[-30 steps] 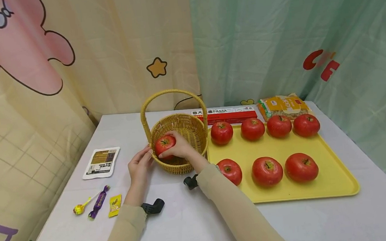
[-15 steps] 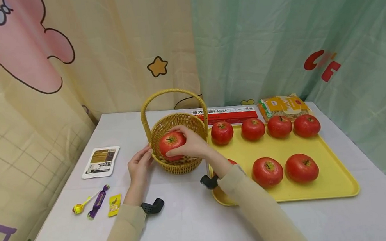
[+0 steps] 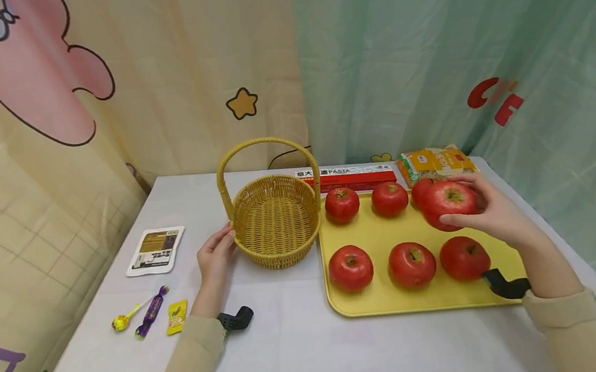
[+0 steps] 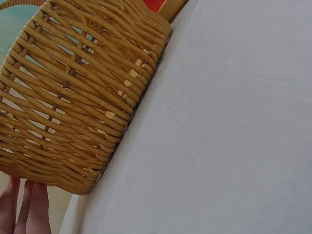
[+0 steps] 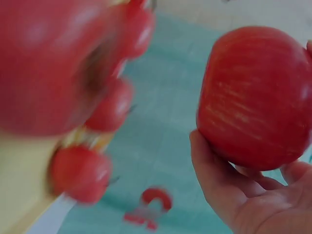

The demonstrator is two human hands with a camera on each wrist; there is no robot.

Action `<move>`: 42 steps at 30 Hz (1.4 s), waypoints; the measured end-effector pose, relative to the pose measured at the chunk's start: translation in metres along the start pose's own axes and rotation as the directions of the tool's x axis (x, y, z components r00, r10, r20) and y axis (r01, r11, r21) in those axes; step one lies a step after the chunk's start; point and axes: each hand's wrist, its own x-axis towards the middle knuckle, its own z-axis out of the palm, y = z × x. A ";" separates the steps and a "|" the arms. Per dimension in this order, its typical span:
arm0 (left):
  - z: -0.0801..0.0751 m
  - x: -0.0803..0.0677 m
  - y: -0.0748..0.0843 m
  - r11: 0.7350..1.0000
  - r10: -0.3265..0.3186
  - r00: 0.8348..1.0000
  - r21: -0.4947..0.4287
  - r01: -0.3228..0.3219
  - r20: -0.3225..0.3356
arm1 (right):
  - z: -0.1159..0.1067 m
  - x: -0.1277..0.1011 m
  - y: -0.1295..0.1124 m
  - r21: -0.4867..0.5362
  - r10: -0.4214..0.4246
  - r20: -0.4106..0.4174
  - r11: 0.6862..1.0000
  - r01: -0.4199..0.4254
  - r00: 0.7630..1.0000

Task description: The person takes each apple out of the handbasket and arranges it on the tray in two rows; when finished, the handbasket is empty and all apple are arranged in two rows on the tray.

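My right hand [image 3: 497,213] holds a red apple [image 3: 449,197] over the back right part of the yellow tray [image 3: 379,232]. In the right wrist view, the thumb and fingers curve round this apple [image 5: 253,97]. My left hand [image 3: 217,258] grips the rim of a woven basket [image 3: 275,231] at its left side; in the left wrist view its fingertips [image 4: 39,200] touch the wicker. The basket stands upright with its handle raised, and its woven bottom shows. Several apples sit on the tray in two rows, including one [image 3: 351,268] at front left. The held apple hides part of the back row.
Left of the basket lie a white packet [image 3: 156,251], a lollipop [image 3: 122,322], a purple wrapped candy [image 3: 152,313] and a yellow sachet [image 3: 177,317]. Behind the tray are a red pasta box [image 3: 352,178] and an orange bag [image 3: 434,162]. A curtain closes the back.
My right hand has lifted the apple out of the basket and carried it right, over the tray's far right side. My left hand has stayed at the basket's rim.
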 end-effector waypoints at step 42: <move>0.001 0.001 0.003 1.000 -0.029 1.000 -0.004 0.029 0.000 | -0.053 -0.062 0.142 -0.159 0.476 -0.010 0.867 -0.471 0.879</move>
